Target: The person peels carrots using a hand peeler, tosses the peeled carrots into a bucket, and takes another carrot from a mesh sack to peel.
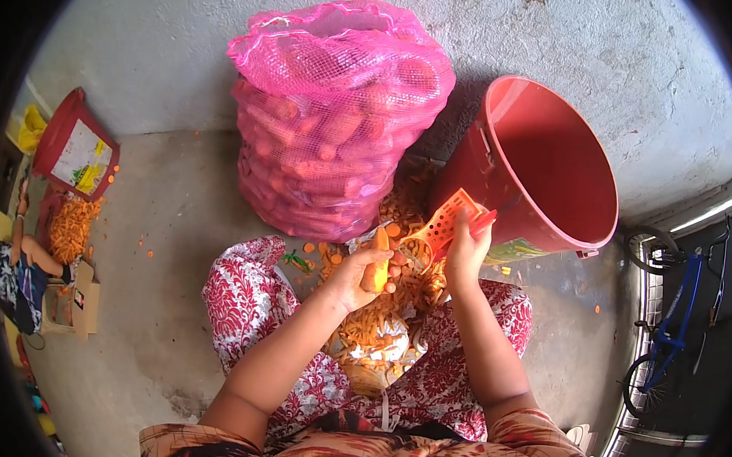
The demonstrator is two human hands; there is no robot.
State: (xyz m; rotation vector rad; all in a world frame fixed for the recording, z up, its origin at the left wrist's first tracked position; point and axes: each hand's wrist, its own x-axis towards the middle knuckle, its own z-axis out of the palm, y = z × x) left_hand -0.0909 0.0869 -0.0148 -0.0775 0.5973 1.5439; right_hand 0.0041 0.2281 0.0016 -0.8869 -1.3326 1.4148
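Note:
My left hand (351, 278) is closed around a carrot (381, 262), which stands nearly upright with its yellow-orange flesh showing. My right hand (468, 248) grips an orange plastic tool with holes (442, 224), and a red piece juts out beside the fingers; its exact kind is unclear. Both hands are above a heap of carrot peelings (362, 326) between my legs, the carrot and the tool a little apart. Slices and scraps lie in the heap. A tall pink mesh sack (329, 145) full of carrots stands just beyond my hands.
A large red bucket (499, 177) leans toward me at the right, by the wall. At far left, another person (29, 271) sits near a second red bucket (79, 146), a carrot pile (72, 225) and a cardboard box (85, 306). A blue bicycle (676, 324) stands at far right.

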